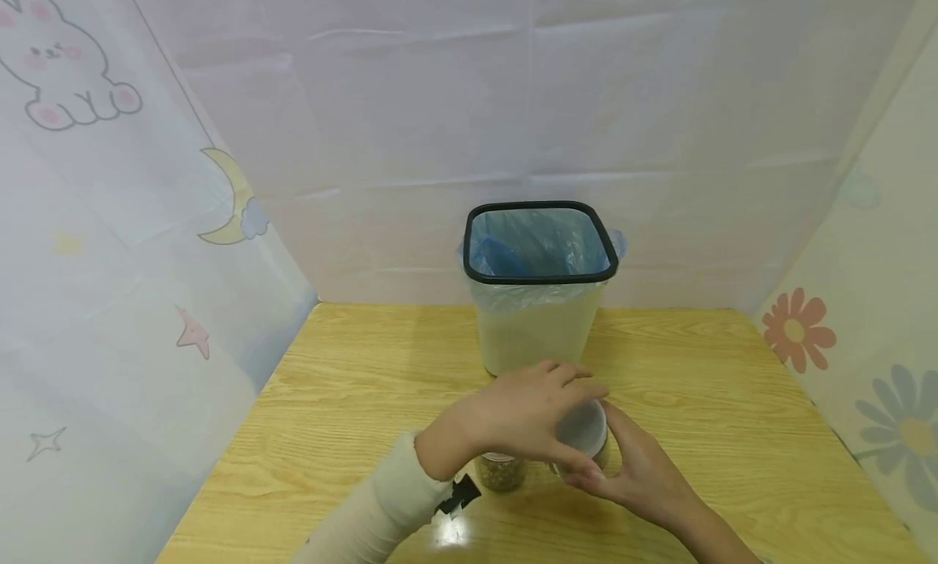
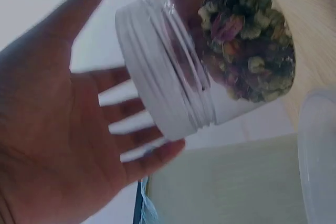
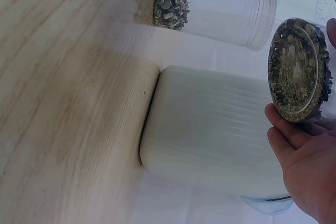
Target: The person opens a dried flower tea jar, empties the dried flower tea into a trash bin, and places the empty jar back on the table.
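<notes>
A clear jar of dried flowers [image 2: 252, 40] with a white screw lid [image 2: 152, 72] is held tilted above the table. My right hand [image 1: 645, 466] grips the jar's side, and the dried flowers lie against its base [image 3: 296, 72] in the right wrist view. Around the lid [image 1: 585, 427] my left hand [image 1: 523, 409] is spread, fingers at the far edge and thumb at the near side. The left wrist view shows those fingers fairly straight behind the lid, the thumb apart from it. A second clear jar [image 3: 220, 6], partly filled with dried flowers, stands upright with a bare threaded rim.
A pale bin [image 1: 538, 328] with a black rim and a bluish plastic liner stands behind the hands on the wooden table [image 1: 352, 401]. The second jar [image 1: 501, 473] is beneath my left wrist. Patterned cloth walls [image 1: 410, 141] enclose the table's back and sides.
</notes>
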{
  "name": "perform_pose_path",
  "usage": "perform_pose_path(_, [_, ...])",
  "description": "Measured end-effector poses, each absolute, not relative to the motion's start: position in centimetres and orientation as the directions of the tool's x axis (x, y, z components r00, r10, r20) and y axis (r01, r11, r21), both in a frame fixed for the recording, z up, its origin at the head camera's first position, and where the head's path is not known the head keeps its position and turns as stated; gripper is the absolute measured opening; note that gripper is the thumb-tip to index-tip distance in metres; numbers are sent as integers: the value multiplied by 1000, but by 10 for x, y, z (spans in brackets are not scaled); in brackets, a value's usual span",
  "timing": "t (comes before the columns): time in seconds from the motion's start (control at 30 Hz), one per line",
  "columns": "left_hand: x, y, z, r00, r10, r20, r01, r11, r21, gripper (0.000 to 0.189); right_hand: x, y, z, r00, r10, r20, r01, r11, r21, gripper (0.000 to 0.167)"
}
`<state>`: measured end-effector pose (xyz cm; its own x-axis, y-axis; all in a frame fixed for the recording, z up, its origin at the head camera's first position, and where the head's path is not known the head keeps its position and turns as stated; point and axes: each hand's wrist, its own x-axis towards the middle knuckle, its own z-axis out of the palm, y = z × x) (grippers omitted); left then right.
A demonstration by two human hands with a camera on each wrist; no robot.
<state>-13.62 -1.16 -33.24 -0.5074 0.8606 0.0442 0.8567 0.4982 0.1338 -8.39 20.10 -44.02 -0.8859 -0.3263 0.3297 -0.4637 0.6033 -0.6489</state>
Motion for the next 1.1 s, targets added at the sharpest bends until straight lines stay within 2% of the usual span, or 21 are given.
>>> perform_pose_path(0.1, [-141,-15,-329,-409,913,13,895,398,201,90,-83,201,-441,-865,-340,368,-501,620,-604,92])
perform_pose_path(0.17, [-143,-15,-328,-368,930,3,905,358,230,91,-83,201,-442,-858,-348,377,-513,615,-599,96])
perform_pose_path(0.37, [-145,-16,-327,-318,948,-9,926,312,212,87,-81,200,-442,-856,-349,381,-516,617,-595,99])
perform_pose_path(0.53, [-145,-16,-328,-327,945,-22,917,323,236,83,-80,200,-442,-881,-317,351,-472,638,-608,99])
perform_pose_path(0.77, [-145,-15,-330,-339,941,-1,923,333,192,77,-80,200,-442,-890,-299,345,-454,649,-611,98])
perform_pose_path(1.1, [-144,-13,-330,-425,905,23,894,416,168,73,-83,201,-440,-894,-305,327,-447,615,-649,98])
